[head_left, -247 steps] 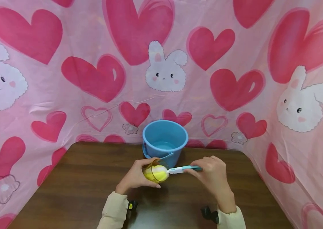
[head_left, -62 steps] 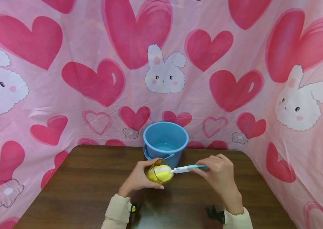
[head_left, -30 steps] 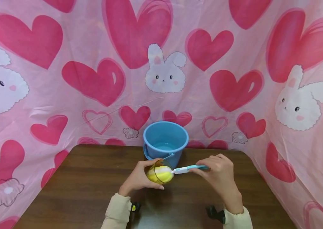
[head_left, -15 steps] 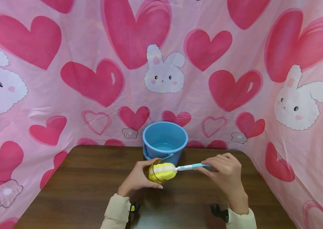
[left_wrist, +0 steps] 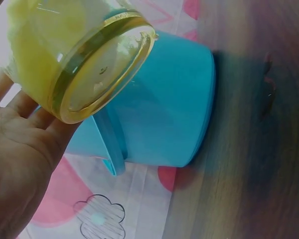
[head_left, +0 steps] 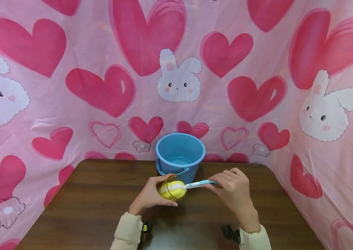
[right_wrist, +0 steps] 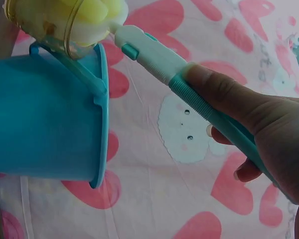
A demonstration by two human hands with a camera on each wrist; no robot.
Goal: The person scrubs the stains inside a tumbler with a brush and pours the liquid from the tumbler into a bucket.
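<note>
My left hand (head_left: pixel 149 195) grips an amber see-through glass cup (left_wrist: pixel 102 74), tilted with its mouth towards the right. Inside the cup sits the yellow and white sponge head of a cup brush (head_left: pixel 199 183), part of it showing at the rim. My right hand (head_left: pixel 232 190) holds the brush by its white and teal handle, with the thumb along the top in the right wrist view. Just behind the cup stands a blue bucket (head_left: pixel 192 173), its handle (left_wrist: pixel 109 142) hanging down at the side. The far end of the brush handle is hidden by my right hand in the head view.
Both hands are above a dark brown wooden table (head_left: pixel 95 205). A pink cloth (head_left: pixel 101 52) with hearts and rabbits hangs behind the table and along its sides. The bucket stands near the table's back edge, with some clear liquid seeming to lie at its bottom.
Half a second ago the sponge stuck farther out of the cup; my right hand has since moved left, pushing it deeper in. The left hand and bucket have stayed nearly in place.
</note>
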